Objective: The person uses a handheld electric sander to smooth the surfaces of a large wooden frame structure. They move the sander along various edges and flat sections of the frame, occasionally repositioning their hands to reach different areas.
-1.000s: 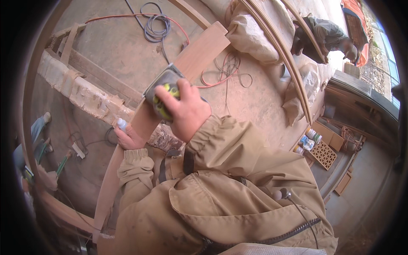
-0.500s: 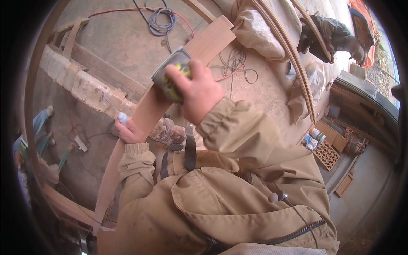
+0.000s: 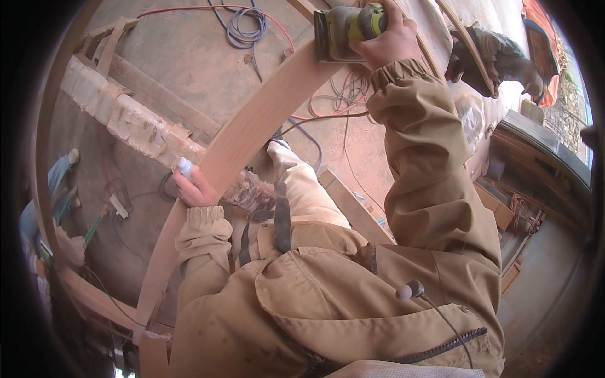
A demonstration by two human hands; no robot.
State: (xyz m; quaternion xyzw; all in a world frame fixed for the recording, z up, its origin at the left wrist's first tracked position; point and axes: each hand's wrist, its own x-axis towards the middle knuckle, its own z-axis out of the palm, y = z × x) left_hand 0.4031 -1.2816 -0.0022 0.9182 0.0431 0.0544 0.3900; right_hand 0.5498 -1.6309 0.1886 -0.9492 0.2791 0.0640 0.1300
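Observation:
A curved, pale wooden board [image 3: 265,97] runs in front of me from the lower left to the upper middle. At its far end my right hand [image 3: 396,43] is closed around a grey-and-lime power sander [image 3: 348,33], whose base is over the wood. Lower down, my left hand [image 3: 198,189] is closed on a small white bottle with a pale blue tint [image 3: 184,166]. That hand rests against the board's left edge, and part of the bottle is hidden by its fingers.
A rough, plaster-covered beam [image 3: 126,120] passes beneath the board. Coiled blue hose [image 3: 246,31] and a tangled red-orange cable [image 3: 343,101] lie on the dusty floor. One person [image 3: 498,60] bends at the upper right; another person's legs [image 3: 58,176] show at left.
My right hand has carried the sander up and to the right along the board to its far end, with the arm stretched out. My left hand has barely moved.

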